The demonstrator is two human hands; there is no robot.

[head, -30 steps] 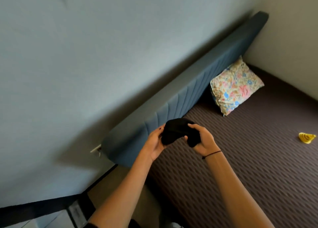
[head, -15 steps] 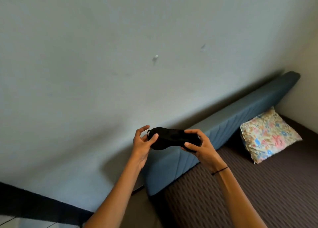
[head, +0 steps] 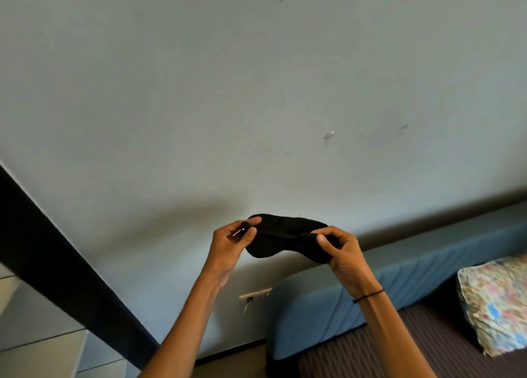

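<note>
A black fabric eye mask (head: 285,236) is stretched out flat in the air in front of a pale wall. My left hand (head: 232,242) pinches its left end between thumb and fingers, near a small strap piece. My right hand (head: 340,248) pinches the mask's right end, fingers curled over its top edge. A thin black band circles my right wrist.
A blue padded headboard (head: 399,286) runs along the wall at lower right, above a dark brown ribbed bedspread (head: 413,349). A floral pillow (head: 496,300) leans at the right edge. A wall socket (head: 255,294) sits left of the headboard. A black strip (head: 57,269) crosses the lower left.
The view has tilted up and left, so more wall shows and the bed has slid toward the lower right. Both hands rose with the mask and spread it out wider.
</note>
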